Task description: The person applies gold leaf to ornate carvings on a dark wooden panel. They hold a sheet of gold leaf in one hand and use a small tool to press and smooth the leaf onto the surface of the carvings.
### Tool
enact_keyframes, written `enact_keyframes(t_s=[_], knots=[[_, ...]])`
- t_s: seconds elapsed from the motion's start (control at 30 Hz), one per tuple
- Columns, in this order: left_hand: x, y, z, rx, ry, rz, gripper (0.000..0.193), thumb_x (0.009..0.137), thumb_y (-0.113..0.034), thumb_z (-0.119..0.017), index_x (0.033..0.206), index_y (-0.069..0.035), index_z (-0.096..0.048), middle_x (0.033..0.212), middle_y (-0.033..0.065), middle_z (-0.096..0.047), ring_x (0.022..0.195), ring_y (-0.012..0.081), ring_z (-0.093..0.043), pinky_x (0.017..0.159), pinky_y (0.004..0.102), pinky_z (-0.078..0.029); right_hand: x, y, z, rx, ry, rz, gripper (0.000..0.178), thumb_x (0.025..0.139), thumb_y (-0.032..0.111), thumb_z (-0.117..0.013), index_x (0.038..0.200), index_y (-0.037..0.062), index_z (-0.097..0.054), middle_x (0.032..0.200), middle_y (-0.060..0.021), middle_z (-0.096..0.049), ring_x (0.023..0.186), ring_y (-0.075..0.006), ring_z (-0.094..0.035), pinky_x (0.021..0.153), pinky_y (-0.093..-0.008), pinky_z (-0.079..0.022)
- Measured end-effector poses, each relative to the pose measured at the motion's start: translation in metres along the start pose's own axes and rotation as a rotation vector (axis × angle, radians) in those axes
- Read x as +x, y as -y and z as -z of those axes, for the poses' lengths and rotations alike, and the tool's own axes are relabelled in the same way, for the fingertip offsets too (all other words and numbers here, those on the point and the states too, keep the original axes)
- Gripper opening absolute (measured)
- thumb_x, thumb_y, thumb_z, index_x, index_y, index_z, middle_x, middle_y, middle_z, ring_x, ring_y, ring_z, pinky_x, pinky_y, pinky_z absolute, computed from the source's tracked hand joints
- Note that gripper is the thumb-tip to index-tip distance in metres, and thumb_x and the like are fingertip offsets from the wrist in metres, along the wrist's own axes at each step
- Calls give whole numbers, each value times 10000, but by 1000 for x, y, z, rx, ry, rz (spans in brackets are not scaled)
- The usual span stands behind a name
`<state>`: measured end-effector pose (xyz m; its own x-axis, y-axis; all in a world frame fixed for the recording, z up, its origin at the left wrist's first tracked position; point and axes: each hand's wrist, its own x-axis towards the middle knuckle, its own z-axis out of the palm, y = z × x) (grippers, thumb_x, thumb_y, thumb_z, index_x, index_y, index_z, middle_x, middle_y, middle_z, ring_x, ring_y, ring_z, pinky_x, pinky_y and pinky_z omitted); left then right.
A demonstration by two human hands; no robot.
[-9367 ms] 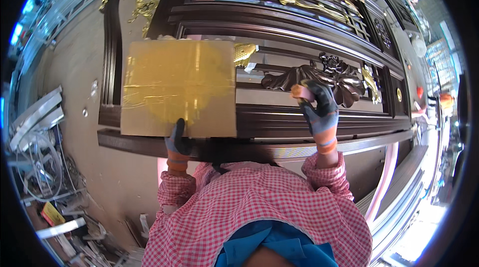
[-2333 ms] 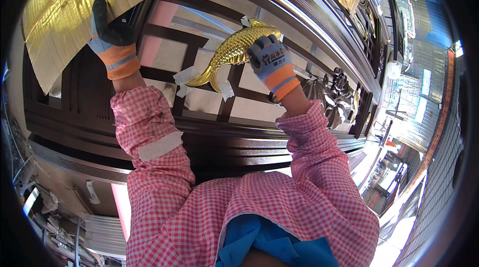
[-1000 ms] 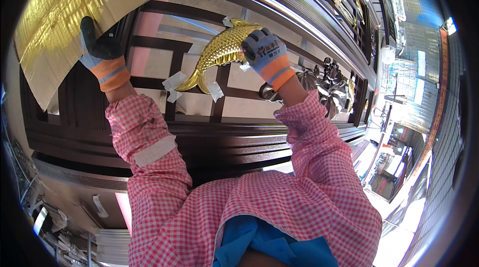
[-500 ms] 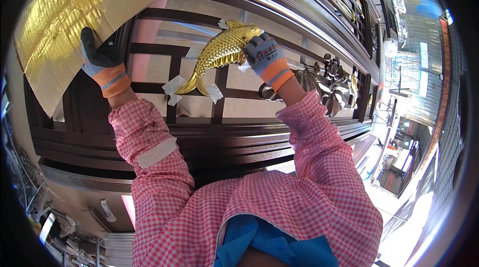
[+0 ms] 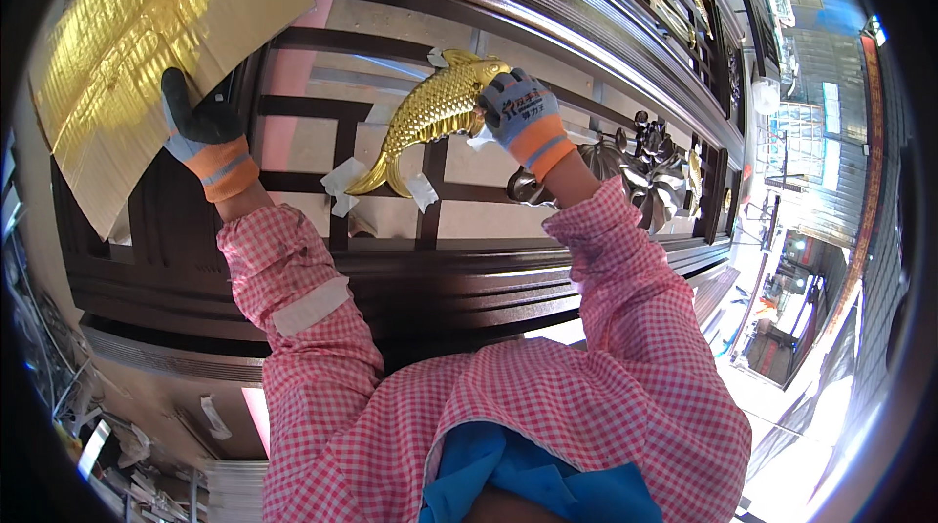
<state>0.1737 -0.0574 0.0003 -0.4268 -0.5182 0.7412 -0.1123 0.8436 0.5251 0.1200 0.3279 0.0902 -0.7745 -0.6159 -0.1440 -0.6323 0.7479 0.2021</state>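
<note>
My left hand, in a grey and orange work glove with a dark palm, grips the lower right edge of a cardboard sheet smeared with gold paint. Gold carp ornament lies on the dark brown lattice panel, its tail toward me. Whitish tape pieces stick out from under the carp's tail and sides. At the carp's head, my gloved right hand has its fingers curled in. What its fingertips hold, if anything, is hidden behind the glove.
Dark metallic flower ornaments sit on the panel to the right of my right hand. More gold ornaments show on the panel's far side. A moulded dark rail runs along the near side. Clutter lies at the lower left.
Both hands keep their places, on the cardboard and at the carp's head. The cardboard and carp appear slightly lower in the picture.
</note>
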Motion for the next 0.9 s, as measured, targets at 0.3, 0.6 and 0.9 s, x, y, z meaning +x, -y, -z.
enact_keyframes(t_s=[0.3, 0.6, 0.9], knots=[[-4, 4, 9, -21, 78, 35, 452, 847, -125, -670, 1269, -11, -553, 1106, 228, -659, 988, 388, -658, 851, 440, -526, 40, 5, 28, 158, 159, -183, 175, 845, 293, -641, 977, 185, -682, 1106, -66, -595, 1077, -282, -568, 908, -410, -491], [-3, -14, 20, -917, 25, 735, 327, 924, -86, -595, 1233, -2, -528, 1085, 225, -646, 907, 351, -649, 811, 432, -523, -38, -45, 101, 1748, -460, -398, 195, 855, 136, -661, 1020, 34, -680, 897, -50, -692, 747, -113, -630, 671, -254, -513], [-14, -28, 181, -184, 158, 160, 456, 877, -45, -612, 1306, 59, -495, 1272, 201, -577, 1119, 298, -600, 985, 384, -483, -289, -64, 106, 2021, -857, -452, 415, 939, 298, -595, 1249, 29, -531, 1052, -117, -628, 828, -187, -574, 636, -274, -463]])
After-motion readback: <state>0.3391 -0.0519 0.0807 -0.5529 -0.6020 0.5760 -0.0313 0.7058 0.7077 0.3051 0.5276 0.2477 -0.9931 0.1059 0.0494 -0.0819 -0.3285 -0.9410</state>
